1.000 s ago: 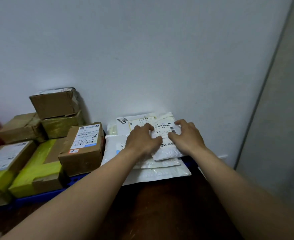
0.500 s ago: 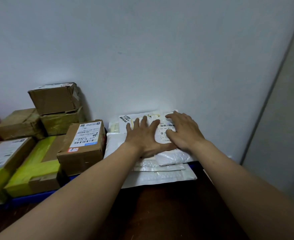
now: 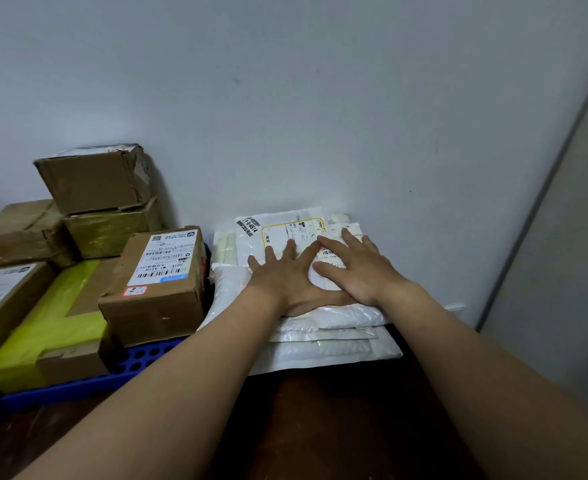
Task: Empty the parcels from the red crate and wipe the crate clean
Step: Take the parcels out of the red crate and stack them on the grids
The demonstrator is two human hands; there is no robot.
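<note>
White mailer bags are stacked at the right end of the blue perforated tray and pressed flat by the left hand and right hand, fingers spread straight, nothing gripped. Cardboard boxes fill its left. The red crate is unseen; wiping is judged not yet done.

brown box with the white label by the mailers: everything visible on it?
The brown cardboard box is closed, label side up. A white shipping label with barcodes and a blue strip covers much of its top; a red-and-white sticker sits at the near-left top corner. It rests on the blue perforated tray, its left side by a yellow-taped box. White mailers lie close on its right. Neither left hand nor right hand touches it.
</note>
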